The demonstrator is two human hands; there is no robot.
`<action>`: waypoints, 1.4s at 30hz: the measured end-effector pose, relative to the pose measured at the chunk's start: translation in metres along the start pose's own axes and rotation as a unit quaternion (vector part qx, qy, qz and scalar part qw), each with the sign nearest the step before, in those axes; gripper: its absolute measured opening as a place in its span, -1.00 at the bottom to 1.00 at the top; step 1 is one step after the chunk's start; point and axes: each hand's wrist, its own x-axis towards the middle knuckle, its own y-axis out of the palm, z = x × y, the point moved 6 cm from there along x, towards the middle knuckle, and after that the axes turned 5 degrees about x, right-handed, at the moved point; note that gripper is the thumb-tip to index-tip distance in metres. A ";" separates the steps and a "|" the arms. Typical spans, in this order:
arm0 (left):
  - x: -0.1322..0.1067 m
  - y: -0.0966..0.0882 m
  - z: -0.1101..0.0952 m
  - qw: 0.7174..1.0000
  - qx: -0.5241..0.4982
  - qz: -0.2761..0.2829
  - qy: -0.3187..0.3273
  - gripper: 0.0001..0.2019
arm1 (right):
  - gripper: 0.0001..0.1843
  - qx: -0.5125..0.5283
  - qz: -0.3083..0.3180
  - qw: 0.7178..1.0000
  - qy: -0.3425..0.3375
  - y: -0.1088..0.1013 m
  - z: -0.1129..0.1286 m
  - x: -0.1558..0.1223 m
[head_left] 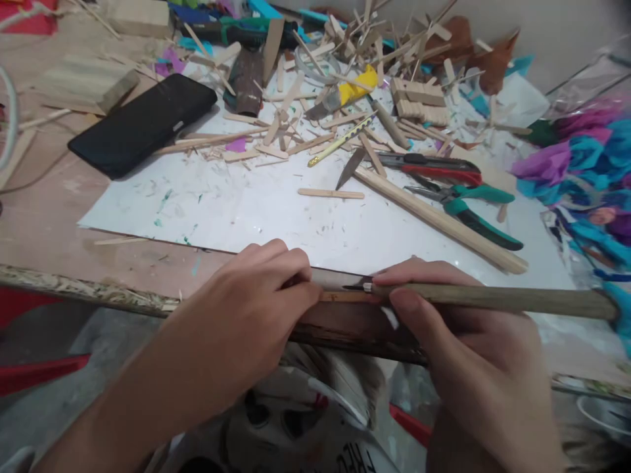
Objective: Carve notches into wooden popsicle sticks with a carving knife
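Note:
Near the table's front edge, my left hand (266, 302) is closed on a narrow wooden craft stick (340, 297) with dark marks on its face. My right hand (473, 341) grips a carving knife (493, 297) with a long, round wooden handle. The knife's small dark blade points left, just above the stick; whether it touches the wood I cannot tell. My fingers hide both ends of the stick. Beyond my hands, another craft stick (331, 194) lies flat on the white sheet (236, 210).
Pliers (473, 203), a utility knife (428, 164), a wooden-handled hooked blade (434, 213) and a patterned pencil (340, 139) lie past my hands. Behind them are piled sticks and scraps. A black phone (145, 121) rests at left, crumpled coloured paper (591, 164) at right.

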 end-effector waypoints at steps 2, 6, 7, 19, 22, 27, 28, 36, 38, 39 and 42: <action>0.001 0.001 0.000 1.000 -0.001 -0.003 0.005 -0.65 | -0.90 -0.031 0.055 0.998 -0.027 0.003 0.008 0.007; -0.001 0.004 0.001 1.000 0.016 0.001 0.001 -0.65 | -0.85 -0.091 0.170 0.980 -0.058 0.012 0.020 0.022; -0.001 0.005 0.001 1.000 0.020 0.001 -0.001 -0.66 | -0.85 -0.098 0.183 0.977 -0.057 0.013 0.021 0.025; -0.002 0.003 -0.004 0.999 0.046 -0.001 0.019 -0.71 | -0.94 -0.132 0.213 0.963 -0.095 0.016 0.029 0.029; 0.000 0.004 -0.001 1.000 0.019 -0.001 -0.002 -0.72 | -0.94 -0.138 0.227 0.959 -0.094 0.017 0.029 0.026; 0.000 0.006 0.003 0.999 -0.019 0.008 -0.035 -0.74 | -0.90 -0.143 0.257 0.949 -0.118 0.025 0.036 0.032; 0.001 0.006 0.003 0.999 -0.022 0.012 -0.033 -0.75 | -0.88 -0.141 0.264 0.946 -0.123 0.027 0.038 0.034; 0.003 0.003 0.000 0.999 -0.034 0.030 -0.013 -0.62 | -0.88 -0.105 0.232 0.958 -0.133 0.028 0.035 0.038; 0.003 0.004 0.001 0.998 -0.049 0.039 -0.023 -0.63 | -0.91 -0.091 0.226 0.965 -0.098 0.026 0.032 0.038; 0.003 0.004 0.001 0.997 -0.053 0.041 -0.024 -0.65 | -0.93 -0.084 0.219 0.969 -0.078 0.025 0.031 0.038; 0.002 0.004 0.001 0.997 -0.056 0.045 -0.020 -0.70 | -0.92 -0.066 0.163 0.983 -0.061 0.018 0.038 0.034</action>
